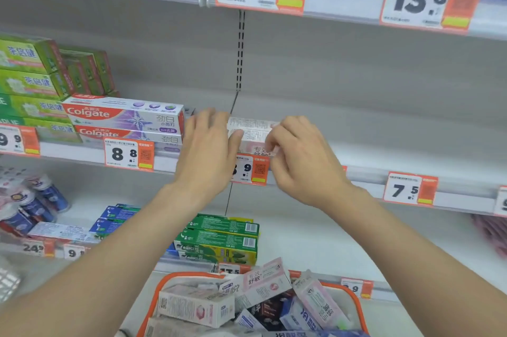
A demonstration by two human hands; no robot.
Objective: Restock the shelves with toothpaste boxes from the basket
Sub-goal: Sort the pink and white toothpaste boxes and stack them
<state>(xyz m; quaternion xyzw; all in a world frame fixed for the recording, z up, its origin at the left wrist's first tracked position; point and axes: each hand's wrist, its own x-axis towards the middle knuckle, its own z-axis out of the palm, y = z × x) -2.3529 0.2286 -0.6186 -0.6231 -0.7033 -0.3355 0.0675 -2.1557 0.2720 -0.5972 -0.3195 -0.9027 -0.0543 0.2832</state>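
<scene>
Left hand (208, 150): open, fingers straight and together, palm toward the shelf. Its thumb lies across the left end of the box (251, 130). Right hand (303, 165): fingers curled, tips pinching the box's right end at the front. Both forearms reach up and forward from the bottom of the view.

Box: white with pink, small print on top, lying lengthwise along the front of the middle shelf (397, 150). It sits between the two hands and touches both. Only its middle part shows, as the hands cover its ends. Directly below it, on the shelf edge, hangs a tag (251, 170), partly hidden by the left hand.

Left of the left hand, just beside it: two stacked Colgate boxes (123, 117), long sides out. Further left: green boxes (30, 75) stacked high. Right of the right hand the shelf shows bare grey board.

Basket (157, 292): orange rim, at the bottom of the view between the forearms, well below the hands. Inside it, loose boxes (197, 306) lie jumbled at odd angles, white-pink ones on top and some blue and dark ones beneath.
</scene>
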